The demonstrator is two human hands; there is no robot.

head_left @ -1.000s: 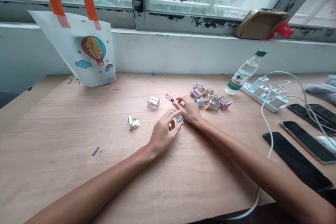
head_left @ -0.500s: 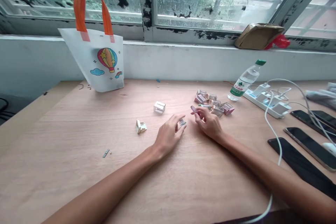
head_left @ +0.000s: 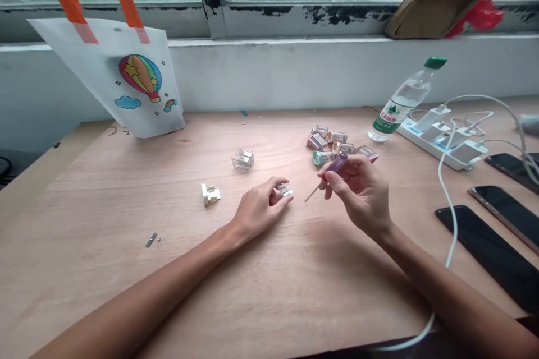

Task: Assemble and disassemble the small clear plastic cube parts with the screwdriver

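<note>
Small silvery block (head_left: 286,190): between thumb and fingers of the left hand (head_left: 257,206), which is curled about it; contact with the wooden tabletop (head_left: 269,297) unclear. Probably light, rigid, slick; best gripped by opposite sides.
Slim screwdriver, purple handle (head_left: 338,163), metal shaft: tip near the block, apart. Likely light, stiff; best held by the handle, where the right hand (head_left: 365,195) pinches it.
Clear plastic box (head_left: 243,160): beyond the left hand; likely brittle.
</note>
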